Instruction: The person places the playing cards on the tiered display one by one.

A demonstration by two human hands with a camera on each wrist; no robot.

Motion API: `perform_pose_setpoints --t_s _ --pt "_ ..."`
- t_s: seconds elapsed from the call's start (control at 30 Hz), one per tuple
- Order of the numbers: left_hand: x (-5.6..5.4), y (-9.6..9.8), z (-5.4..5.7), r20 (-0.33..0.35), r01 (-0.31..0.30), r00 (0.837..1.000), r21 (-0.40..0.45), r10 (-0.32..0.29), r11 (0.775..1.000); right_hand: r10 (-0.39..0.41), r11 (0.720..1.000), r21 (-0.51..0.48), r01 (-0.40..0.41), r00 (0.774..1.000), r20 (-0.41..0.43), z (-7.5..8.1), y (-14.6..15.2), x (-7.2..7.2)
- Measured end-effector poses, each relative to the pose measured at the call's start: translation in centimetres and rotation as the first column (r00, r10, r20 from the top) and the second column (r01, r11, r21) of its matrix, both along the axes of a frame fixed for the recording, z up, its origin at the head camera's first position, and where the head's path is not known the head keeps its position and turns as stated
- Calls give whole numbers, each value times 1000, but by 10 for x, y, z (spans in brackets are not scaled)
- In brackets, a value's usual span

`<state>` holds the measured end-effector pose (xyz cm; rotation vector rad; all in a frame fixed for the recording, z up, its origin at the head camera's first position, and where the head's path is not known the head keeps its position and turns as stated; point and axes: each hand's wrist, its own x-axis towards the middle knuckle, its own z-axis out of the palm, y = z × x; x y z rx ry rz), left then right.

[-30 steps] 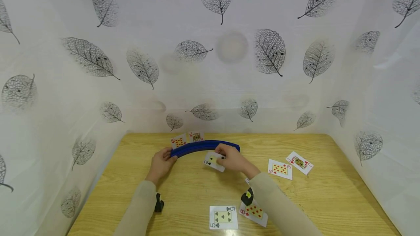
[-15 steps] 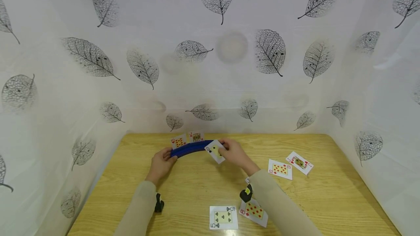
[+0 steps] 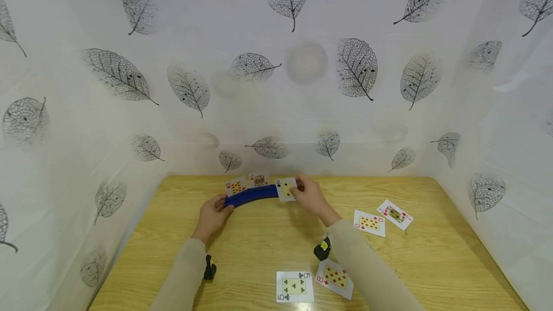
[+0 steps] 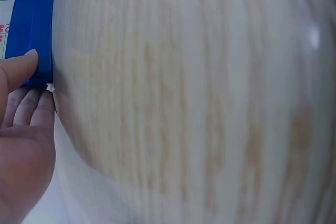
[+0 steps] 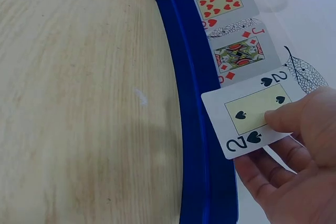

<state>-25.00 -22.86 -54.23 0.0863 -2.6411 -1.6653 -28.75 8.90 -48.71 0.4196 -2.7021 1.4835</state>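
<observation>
A curved blue card holder (image 3: 252, 197) stands near the back of the table. My left hand (image 3: 213, 217) grips its left end, thumb on the front, as the left wrist view also shows. In my right hand (image 3: 312, 198) is a playing card, the two of spades (image 5: 252, 109), pinched between thumb and fingers. That card overlaps the holder's right part in the head view and is close over its slot in the right wrist view. Two cards stand in the holder: the ten of hearts (image 5: 219, 2) at the left end, then the jack of diamonds (image 5: 240, 56).
Face up at the right lie the ten of diamonds (image 3: 369, 223) and the jack of hearts (image 3: 395, 214). Nearer the front are the five of clubs (image 3: 295, 287) and the eight of diamonds (image 3: 334, 278). A leaf-printed white curtain (image 3: 276, 109) rises behind the table.
My right hand has raised the two of spades from in front of the holder up to its right part, turning the card more upright. The left hand has stayed at the holder's end.
</observation>
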Motion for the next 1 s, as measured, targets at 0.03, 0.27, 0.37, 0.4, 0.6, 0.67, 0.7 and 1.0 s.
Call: perform_pose_setpoints --t_s 0.03,0.27,0.37,0.4,0.6,0.67,0.7,1.0 --pt "0 0 0 0 0 1000 3 0 1000 -3 1000 2 3 1000 -2 1 0 -1" --pt "-1 1 0 -1 -9 1000 4 9 1000 -4 1000 11 5 999 -50 3 1 -10" --pt "-1 1 0 -7 -13 1000 -5 13 1000 -15 1000 16 16 998 -65 3 1 -13" --pt "-1 1 0 -4 -16 1000 -4 16 1000 -17 1000 18 18 998 -68 2 1 -14" --pt "-1 1 0 8 -18 1000 -2 18 1000 -39 999 4 40 997 -64 3 -1 -19" --pt "-2 1 -1 7 -16 1000 -4 16 1000 -47 999 2 47 997 -68 3 -3 -20" --pt "-2 1 -1 7 -16 1000 -3 16 1000 -49 999 1 49 996 -68 3 -3 -20" --pt "-2 0 -1 11 -15 1000 -14 15 1000 -67 998 2 67 996 -66 3 -8 -26"
